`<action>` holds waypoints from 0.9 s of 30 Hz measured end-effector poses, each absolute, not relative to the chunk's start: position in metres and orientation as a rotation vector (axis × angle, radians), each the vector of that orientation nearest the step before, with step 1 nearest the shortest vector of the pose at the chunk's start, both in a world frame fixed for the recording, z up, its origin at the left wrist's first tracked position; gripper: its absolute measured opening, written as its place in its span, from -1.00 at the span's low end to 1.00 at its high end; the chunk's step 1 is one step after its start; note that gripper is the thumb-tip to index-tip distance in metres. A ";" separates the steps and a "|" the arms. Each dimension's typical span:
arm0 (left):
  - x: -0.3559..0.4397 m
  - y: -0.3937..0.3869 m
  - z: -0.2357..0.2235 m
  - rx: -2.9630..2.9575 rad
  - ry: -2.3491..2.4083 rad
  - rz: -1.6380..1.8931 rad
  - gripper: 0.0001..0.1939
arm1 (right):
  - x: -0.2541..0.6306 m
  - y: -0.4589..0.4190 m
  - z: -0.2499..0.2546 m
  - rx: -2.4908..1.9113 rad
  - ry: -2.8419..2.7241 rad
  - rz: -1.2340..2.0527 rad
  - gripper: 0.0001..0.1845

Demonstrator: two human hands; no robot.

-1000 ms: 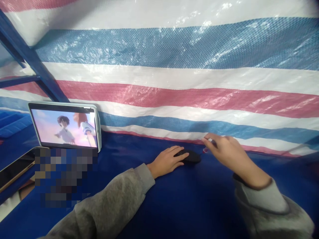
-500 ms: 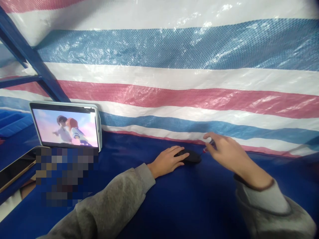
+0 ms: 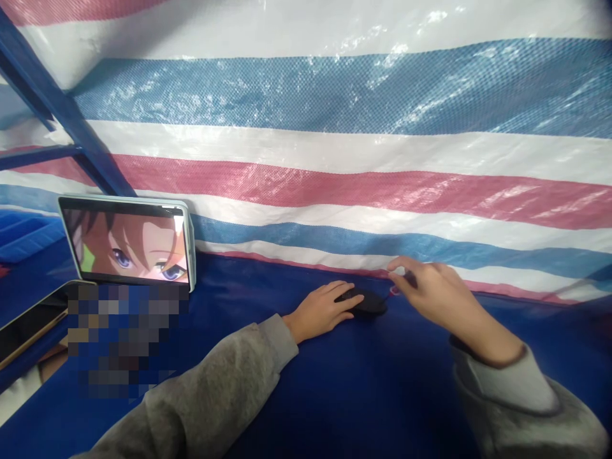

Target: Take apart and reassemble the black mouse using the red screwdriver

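My left hand [image 3: 325, 311] reaches across the blue tabletop, its fingers laid over a black rounded object [image 3: 370, 302] that looks like a computer mouse, holding it against the surface. Just right of that object, my right hand [image 3: 428, 287] is raised a little, wrist bent. Its thumb and index finger are curled into a pinch. A small pinkish-red bit [image 3: 394, 291] shows under the fingertips, close to the object's right end. What the right fingers hold is mostly hidden and too small to name.
A tablet [image 3: 129, 245] playing a cartoon leans upright at the left. A phone [image 3: 41, 322] lies before it, next to a pixelated patch. Blue trays [image 3: 29, 236] and a blue metal frame [image 3: 90, 146] stand farther left. Striped plastic sheeting [image 3: 306, 150] hangs behind the table [image 3: 344, 395].
My right fingertips have shifted very slightly, and the pinkish-red bit beneath them looks different. My left hand and the black object stay in place. The tablet's picture has changed.
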State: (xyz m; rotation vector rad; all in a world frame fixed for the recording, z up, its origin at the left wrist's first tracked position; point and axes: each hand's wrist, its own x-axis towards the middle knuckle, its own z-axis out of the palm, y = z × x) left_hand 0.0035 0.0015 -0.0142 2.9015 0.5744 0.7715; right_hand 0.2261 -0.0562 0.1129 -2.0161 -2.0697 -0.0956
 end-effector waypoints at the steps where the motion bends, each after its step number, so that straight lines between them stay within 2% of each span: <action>1: 0.004 0.001 -0.014 2.899 0.579 0.768 -0.56 | 0.226 -0.056 0.113 -2.012 -2.066 -0.094 -0.75; 13: 0.003 0.002 -0.014 2.891 0.575 0.774 -0.56 | 0.225 -0.055 0.114 -1.986 -2.061 -0.038 -0.59; 23: 0.003 0.001 -0.013 2.896 0.580 0.774 -0.56 | 0.224 -0.057 0.114 -2.067 -2.043 -0.030 -0.51; 27: 0.003 0.002 -0.013 2.902 0.579 0.775 -0.56 | 0.222 -0.057 0.115 -2.083 -2.034 -0.089 -0.54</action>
